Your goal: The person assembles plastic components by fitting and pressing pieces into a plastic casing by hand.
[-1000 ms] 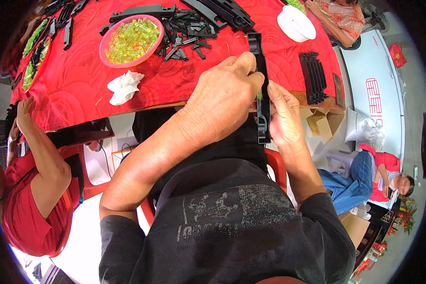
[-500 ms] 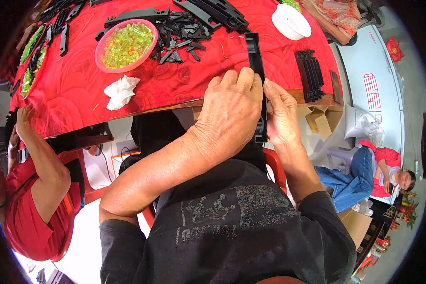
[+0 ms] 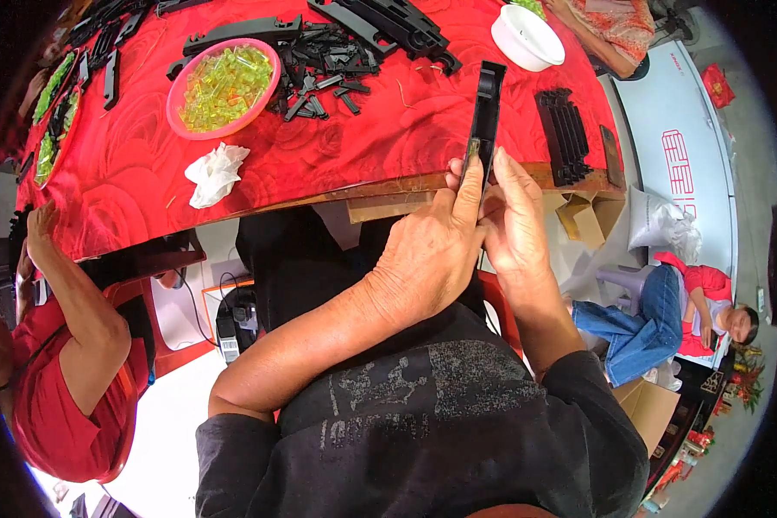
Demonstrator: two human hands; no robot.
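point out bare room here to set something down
Red cloth is bare right of the white tissue, in front of the small black parts, and left of the tissue toward a co-worker's hand. A narrower patch borders the black strips on their left. Behind, long black pieces and the pink bowl crowd together.

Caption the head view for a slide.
Right hand holds, left hand touches, a long black plastic channel by a red floral tablecloth.
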